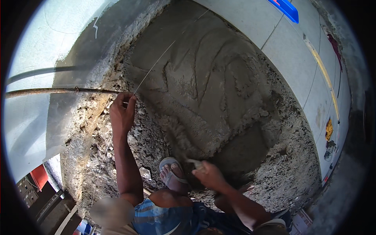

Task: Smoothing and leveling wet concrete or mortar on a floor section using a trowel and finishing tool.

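Observation:
My left hand [122,112] is closed in a pinch on a thin string line [154,64], beside the end of a rusty steel bar [47,91]. From my fingers the string runs up and away over wet grey mortar [219,70]. My right hand [212,177] grips the handle of a trowel [199,164] low over the mortar's near edge. The trowel's blade is hard to make out against the mortar. Ridges and swipe marks cover the spread surface, and a smoother, darker patch [244,150] lies to the right of my right hand.
My sandalled foot [173,172] stands at the mortar's near edge. Rough stony ground [145,133] borders it. Pale tiles [290,51] curve along the right, with a yellow strip [323,70] and a blue tray [288,9] on them. A wall [78,47] rises at left.

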A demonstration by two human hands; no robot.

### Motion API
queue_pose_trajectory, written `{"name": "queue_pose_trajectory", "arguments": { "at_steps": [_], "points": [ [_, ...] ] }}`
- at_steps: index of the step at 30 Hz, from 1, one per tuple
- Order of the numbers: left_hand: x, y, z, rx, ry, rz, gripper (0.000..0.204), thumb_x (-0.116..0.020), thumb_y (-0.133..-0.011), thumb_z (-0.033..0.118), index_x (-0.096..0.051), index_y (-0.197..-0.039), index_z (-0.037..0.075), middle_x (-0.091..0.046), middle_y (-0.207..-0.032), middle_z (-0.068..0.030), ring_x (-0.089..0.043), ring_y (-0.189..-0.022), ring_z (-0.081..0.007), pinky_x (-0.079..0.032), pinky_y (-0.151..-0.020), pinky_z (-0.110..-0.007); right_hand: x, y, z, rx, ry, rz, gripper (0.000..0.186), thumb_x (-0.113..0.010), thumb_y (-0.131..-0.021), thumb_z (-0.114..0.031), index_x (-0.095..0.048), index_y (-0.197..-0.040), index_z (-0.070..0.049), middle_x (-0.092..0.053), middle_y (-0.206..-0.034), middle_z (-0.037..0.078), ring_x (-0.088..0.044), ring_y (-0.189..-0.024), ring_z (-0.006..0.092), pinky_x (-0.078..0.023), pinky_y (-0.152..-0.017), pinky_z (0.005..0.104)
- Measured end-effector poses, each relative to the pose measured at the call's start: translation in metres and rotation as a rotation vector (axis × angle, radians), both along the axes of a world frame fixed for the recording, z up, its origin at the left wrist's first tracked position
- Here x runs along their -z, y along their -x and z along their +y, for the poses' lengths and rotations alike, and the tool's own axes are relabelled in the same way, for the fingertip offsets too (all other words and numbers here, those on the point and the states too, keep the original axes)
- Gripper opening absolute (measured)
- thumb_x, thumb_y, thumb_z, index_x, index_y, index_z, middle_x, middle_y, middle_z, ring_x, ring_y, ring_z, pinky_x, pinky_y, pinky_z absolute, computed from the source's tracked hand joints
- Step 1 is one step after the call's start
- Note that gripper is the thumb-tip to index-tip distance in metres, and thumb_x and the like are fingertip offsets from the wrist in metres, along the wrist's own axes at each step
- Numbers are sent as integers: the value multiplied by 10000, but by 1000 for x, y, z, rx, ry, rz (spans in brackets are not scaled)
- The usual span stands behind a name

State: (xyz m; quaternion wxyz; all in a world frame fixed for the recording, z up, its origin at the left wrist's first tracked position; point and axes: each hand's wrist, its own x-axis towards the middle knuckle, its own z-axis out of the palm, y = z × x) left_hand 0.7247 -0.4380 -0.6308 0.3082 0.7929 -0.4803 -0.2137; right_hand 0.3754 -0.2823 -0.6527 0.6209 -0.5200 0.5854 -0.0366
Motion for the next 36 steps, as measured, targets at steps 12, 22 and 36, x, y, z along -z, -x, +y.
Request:
{"name": "queue_pose_trajectory", "arguments": {
  "at_steps": [12,22,36],
  "points": [
    [10,-4,9,-37,-32,12,214,-703,-941,232,-716,-1011,30,-752,-911,-140,-717,-772,-259,-559,-728,-376,-57,145,-56,586,-257,-169,256,-756,-921,-234,-637,-1080,-73,-589,-723,-18,-558,-544,71,-478,-470,227],
    [-1,-5,8,-78,-16,49,201,-683,-950,211,-719,-1030,30,-762,-907,-134,-736,-762,-244,-565,-707,-366,25,-101,-48,-35,-53,-211,319,-723,-933,-319,-583,-974,-35,-586,-691,27,-552,-569,113,-454,-518,321],
    [10,1,0,-25,-49,88,210,-669,-965,214,-709,-1053,27,-761,-928,-147,-730,-771,-239,-561,-715,-359,-43,90,5,111,-235,-35,448,-726,-936,-289,-632,-1275,-11,-650,-805,43,-644,-700,128,-543,-645,327]
  ]
}}
